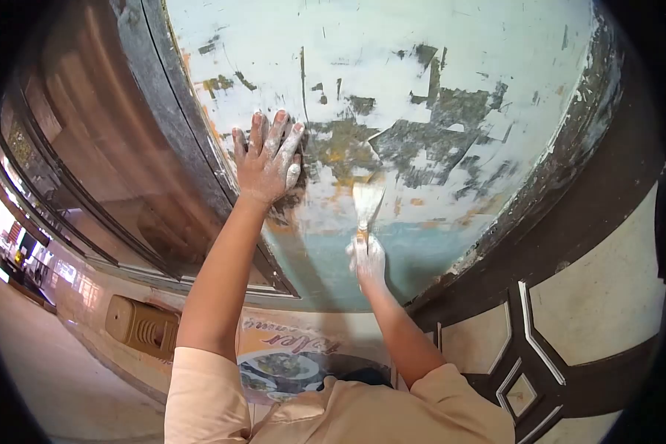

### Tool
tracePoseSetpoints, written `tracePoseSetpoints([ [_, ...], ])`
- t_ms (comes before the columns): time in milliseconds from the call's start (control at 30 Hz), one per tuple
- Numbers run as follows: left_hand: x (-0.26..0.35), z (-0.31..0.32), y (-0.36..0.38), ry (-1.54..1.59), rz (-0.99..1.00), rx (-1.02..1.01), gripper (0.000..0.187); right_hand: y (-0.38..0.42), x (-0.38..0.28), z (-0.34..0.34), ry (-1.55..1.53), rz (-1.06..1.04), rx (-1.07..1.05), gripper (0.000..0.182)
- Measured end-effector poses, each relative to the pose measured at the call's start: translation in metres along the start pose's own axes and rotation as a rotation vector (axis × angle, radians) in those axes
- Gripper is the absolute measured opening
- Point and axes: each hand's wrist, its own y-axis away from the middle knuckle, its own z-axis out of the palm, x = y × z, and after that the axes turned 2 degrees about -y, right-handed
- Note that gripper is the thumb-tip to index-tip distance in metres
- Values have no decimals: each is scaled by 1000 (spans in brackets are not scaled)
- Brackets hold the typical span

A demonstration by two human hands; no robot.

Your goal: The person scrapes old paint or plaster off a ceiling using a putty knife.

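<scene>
Behind right hand (368, 259), scraper (367, 201) handle.

Wall (422, 44) open above putty knife (367, 201); left hand (268, 159) blocks left; dark frame (570, 214) bounds right.

The wooden handle of the pale, plaster-caked scraper blade (367, 201) is almost wholly hidden inside the dust-whitened right hand (368, 260). The palm of the left hand (268, 159) lies flat against the flaking pale-blue wall (451, 44) and cannot be seen. The printed poster (288, 355) below is half covered by peach-coloured sleeves (200, 399), its lettering too blurred to read. The street scene at far left is too small to make out.
</scene>
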Motion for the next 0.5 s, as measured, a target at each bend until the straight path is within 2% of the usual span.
tracePoseSetpoints([
  [33, -1, 1, 0, -10, 0, -1, 59, 9, 21, -11, 24, 125, 14, 28],
  [133, 1, 0, -5, 7, -11, 23, 58, 25, 96, -40, 175, -3, 137, 30],
  [200, 1, 0, 1, 10, -37, -44, 56, 15, 52, -24, 140, 30, 113, 31],
  [267, 5, -2, 8, 6, -40, -61, 57, -7, 2, -6, 145, -230, 142, 30],
  [300, 3, -1, 5, -8, -32, -55, 57, -18, -10, -4, 144, -237, 140, 30],
  [367, 1, -1, 0, 9, -21, -23, 59, -31, -25, -2, -81, -190, 178, 26],
  [433, 1, -1, 0, 5, -18, -21, 59, -14, 2, -10, -72, -141, 179, 24],
  [500, 2, -1, 0, -10, -14, 1, 59, 14, 56, -26, -39, -43, 173, 21],
])
